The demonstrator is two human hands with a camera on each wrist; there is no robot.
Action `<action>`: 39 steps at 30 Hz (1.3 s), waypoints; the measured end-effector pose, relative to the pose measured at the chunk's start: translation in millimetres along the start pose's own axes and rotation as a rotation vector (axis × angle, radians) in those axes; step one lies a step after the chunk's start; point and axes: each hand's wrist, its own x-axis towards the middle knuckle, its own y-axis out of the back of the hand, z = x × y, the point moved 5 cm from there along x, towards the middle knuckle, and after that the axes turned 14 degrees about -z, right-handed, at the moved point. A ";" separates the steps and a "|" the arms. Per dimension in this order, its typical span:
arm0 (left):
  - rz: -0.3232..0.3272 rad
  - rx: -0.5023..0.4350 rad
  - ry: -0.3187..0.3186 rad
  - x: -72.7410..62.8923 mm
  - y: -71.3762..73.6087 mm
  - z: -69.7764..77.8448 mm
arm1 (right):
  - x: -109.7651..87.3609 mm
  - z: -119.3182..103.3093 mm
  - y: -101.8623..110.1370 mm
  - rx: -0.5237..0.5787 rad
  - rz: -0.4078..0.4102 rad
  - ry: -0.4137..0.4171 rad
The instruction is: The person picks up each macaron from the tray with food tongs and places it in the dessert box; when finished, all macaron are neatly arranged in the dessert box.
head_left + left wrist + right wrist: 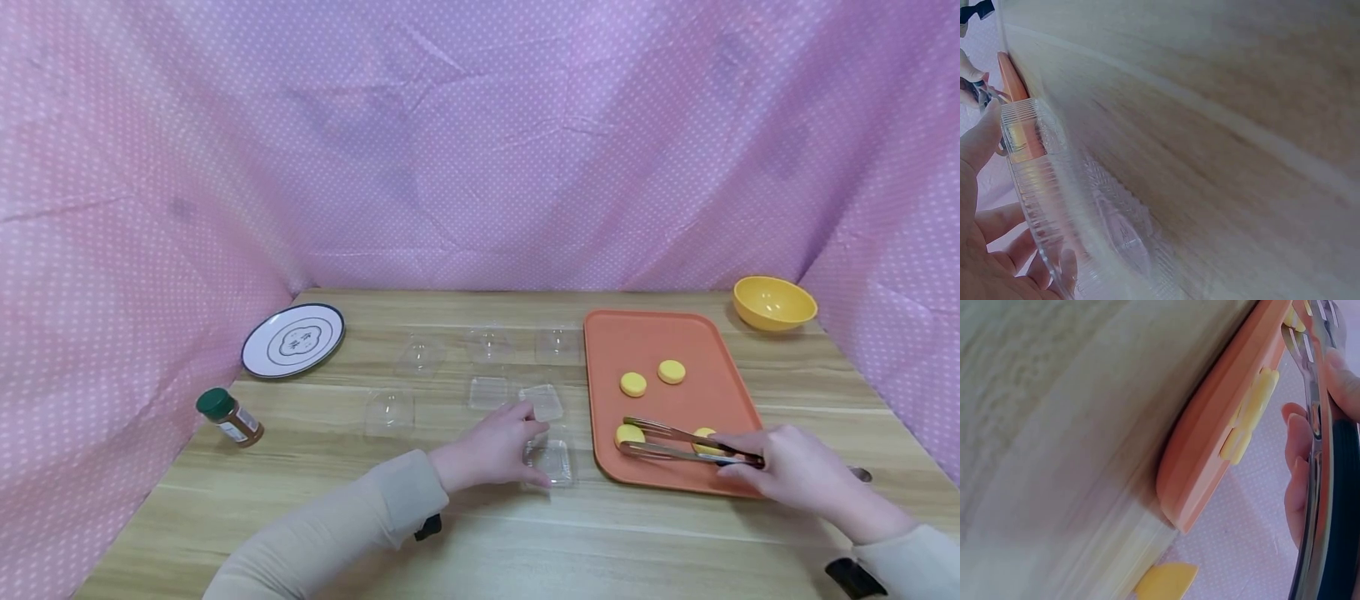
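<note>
My left hand (498, 448) spans a small clear plastic box (553, 463), thumb on its near side and fingers on its far side. In the left wrist view the ribbed wall of that box (1041, 181) lies against the fingers. Metal tongs (675, 452) are in my right hand (795, 468), pointing left over the orange tray (660, 333). Their two tips lie along a yellow round piece (628, 434) at the tray's near left. Another yellow piece (703, 437) shows partly behind the tongs, and two more sit farther back. The slotted tong ends (1300, 347) appear in the right wrist view.
Clear square boxes (489, 392) and several clear domed pieces (390, 412) stand left of the tray. A patterned white plate (273, 354) lies far left, with a green-capped jar (231, 418) before it. A yellow bowl (774, 304) stands at the back right.
</note>
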 end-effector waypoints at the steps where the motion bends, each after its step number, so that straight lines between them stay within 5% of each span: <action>1: 0.001 -0.003 -0.001 -0.2 0.1 0.0 | 0.2 -1.1 0.5 -0.008 0.012 0.014; 39: 0.003 0.009 -0.004 -2.3 1.9 1.0 | 4.1 -11.5 12.6 -0.028 0.066 0.048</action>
